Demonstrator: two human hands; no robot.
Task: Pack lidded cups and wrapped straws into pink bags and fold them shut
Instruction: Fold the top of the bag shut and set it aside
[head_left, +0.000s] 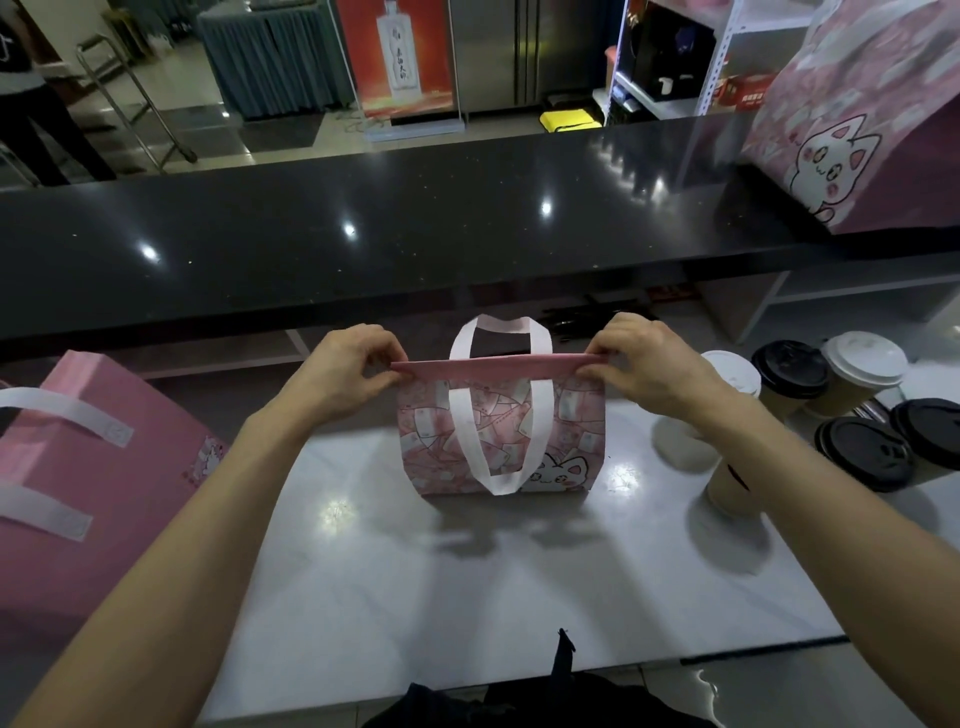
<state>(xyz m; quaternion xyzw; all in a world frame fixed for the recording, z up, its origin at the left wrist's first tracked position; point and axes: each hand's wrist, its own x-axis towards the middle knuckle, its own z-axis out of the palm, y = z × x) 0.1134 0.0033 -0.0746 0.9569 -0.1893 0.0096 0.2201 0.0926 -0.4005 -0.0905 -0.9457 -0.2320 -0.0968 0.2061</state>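
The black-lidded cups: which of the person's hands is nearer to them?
Right. The right hand pinches the bag's folded top just left of the black-lidded cups; the left hand grips the far end.

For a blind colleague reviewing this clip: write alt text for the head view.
Both hands, left hand and right hand, pinch the folded top edge of a small pink cat-print bag standing on a grey counter. Lidded cups stand at right.

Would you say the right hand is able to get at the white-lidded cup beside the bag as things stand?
Probably yes. The white-lidded cup stands just beside the right hand with nothing between them, but that hand is pinching the bag fold and would have to let go first.
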